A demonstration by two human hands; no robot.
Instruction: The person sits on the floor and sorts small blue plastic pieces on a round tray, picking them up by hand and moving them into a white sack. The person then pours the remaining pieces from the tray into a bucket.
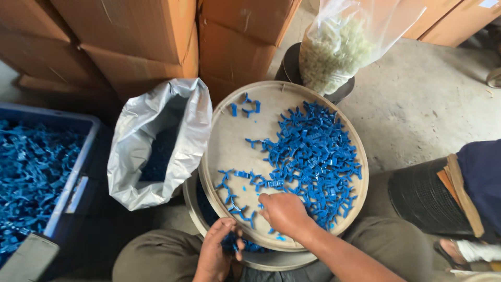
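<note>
Sorting small blue plastic pieces (313,156) on the round tray (224,141) across your lap, you have your right hand (284,213) down on the near edge of the pile, fingers curled over a few pieces there, though what they pinch is hidden. Your left hand (216,250) sits lower, just below the tray's near rim, cupped around a small clutch of the same blue pieces. It looks like the picking step: pieces drawn from the heap and gathered in the left palm. The next move calls for a light pinch that lifts only a few without scattering the pile. An open silver bag (162,141) stands left of the tray, a blue crate (78,162) of pieces beyond it.
</note>
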